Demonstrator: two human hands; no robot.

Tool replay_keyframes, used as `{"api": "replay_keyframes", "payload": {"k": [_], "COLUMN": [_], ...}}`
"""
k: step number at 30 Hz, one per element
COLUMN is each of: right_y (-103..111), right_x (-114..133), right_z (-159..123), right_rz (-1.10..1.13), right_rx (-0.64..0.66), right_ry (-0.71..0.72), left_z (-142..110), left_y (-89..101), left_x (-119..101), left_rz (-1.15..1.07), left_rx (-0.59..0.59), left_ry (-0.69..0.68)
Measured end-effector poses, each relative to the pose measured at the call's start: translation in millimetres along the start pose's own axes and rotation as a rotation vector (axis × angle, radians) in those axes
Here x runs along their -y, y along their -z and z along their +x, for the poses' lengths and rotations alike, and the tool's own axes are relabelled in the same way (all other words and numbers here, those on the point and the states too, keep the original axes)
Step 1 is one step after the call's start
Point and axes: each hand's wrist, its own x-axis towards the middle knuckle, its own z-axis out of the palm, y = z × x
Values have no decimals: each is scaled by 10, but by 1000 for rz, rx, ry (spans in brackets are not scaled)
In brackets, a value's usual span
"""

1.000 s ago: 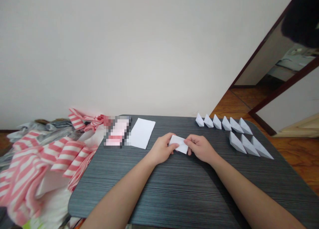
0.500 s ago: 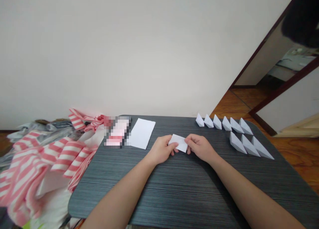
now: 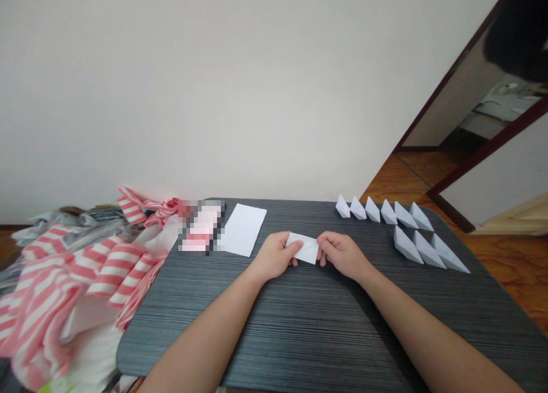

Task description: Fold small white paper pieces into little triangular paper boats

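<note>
Dark ribbed tabletop [image 3: 299,330]: left hand [image 3: 273,257] and right hand [image 3: 342,256] held close together, fingers pinching opposite ends of a small white paper rectangle [image 3: 303,248] between them. White paper sheet [image 3: 242,229] lies left of the hands; two rows of paper boats [image 3: 408,244] stand right; striped cloth [image 3: 113,267] lies heaped past the left edge

The head-worn camera faces forward and down, onto the left hand [image 3: 274,257] and right hand [image 3: 342,255].

Paper slip [image 3: 303,248] finger-covered; pink object [image 3: 201,229] pixelated, maybe packet.
</note>
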Motion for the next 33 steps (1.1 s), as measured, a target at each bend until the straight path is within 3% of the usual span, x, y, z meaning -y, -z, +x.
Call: {"api": "replay_keyframes", "payload": {"k": [12, 33], "right_y": [13, -14], "right_x": [22, -40], "right_z": [-33, -14], "right_rz": [-14, -55], "right_rx": [70, 8], "right_ry": [6, 38], "left_z": [11, 11], "left_y": [11, -1], "left_x": [21, 34], "left_rz": [-103, -57], "left_rx": [27, 39], "left_ry": [6, -16]}}
